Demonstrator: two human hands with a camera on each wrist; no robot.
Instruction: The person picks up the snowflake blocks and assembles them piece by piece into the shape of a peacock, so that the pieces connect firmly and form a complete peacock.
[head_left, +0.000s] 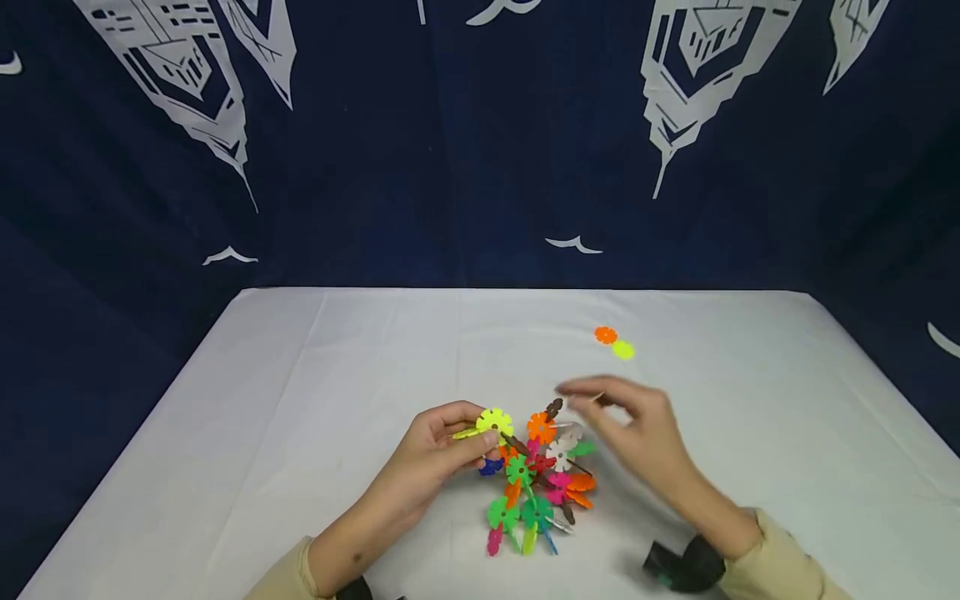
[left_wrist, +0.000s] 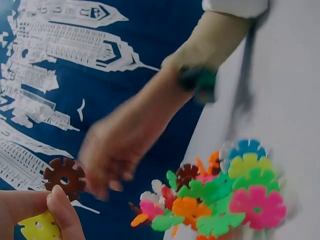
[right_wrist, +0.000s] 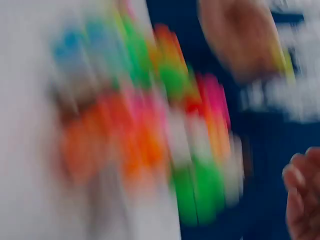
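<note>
My left hand pinches a yellow notched disc at the left side of a many-coloured cluster of interlocking snowflake discs. Its thumb lies over the near side. In the left wrist view a brown disc stands above the thumb and finger, with a yellow disc below. My right hand hovers just right of the cluster's top, near a small brown disc. Its fingers are loosely bent, and no piece shows between them. The right wrist view blurs the cluster.
Farther back on the white-covered table lie a loose orange disc and a loose yellow disc. A dark blue printed curtain hangs behind the table. Black straps with cameras sit at the wrists.
</note>
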